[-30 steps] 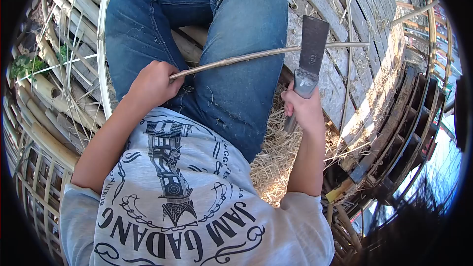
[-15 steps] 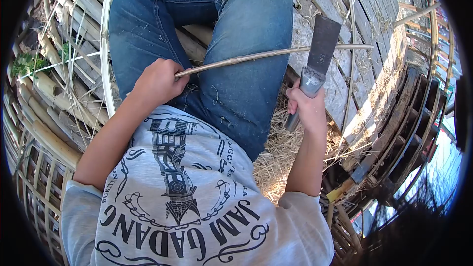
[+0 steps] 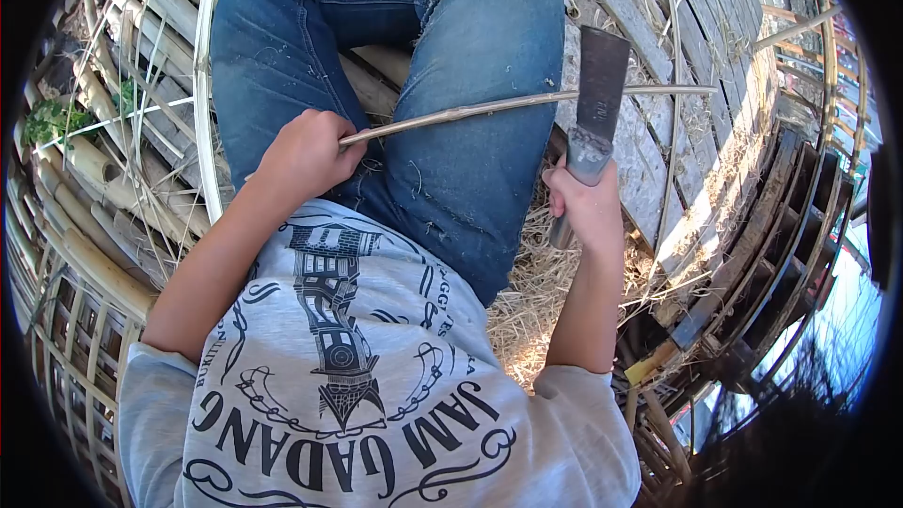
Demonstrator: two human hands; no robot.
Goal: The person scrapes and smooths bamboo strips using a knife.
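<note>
My left hand (image 3: pixel 308 152) is closed round the near end of a thin bamboo strip (image 3: pixel 489 107), which runs to the right across the jeans-covered thigh. In my right hand (image 3: pixel 589 199) is the handle of a machete (image 3: pixel 603 85) with a broad dark blade and a grey metal collar. The blade points up and lies across the strip, hiding a short part of it. Past the blade, the strip's far end shows over the wooden slats (image 3: pixel 696 47). Whether blade and strip touch, I cannot tell.
Bamboo poles (image 3: pixel 141 188) lie on the left, with a green plant (image 3: pixel 56 122) among them. A long pale strip (image 3: pixel 201 66) stands beside the left knee. Straw shavings (image 3: pixel 531 310) cover the ground near my right forearm. Dark curved slats (image 3: pixel 781 245) are at the right.
Over the last second the strip and my left hand have shifted slightly right. The machete went right, then its blade swung back left along the strip.
</note>
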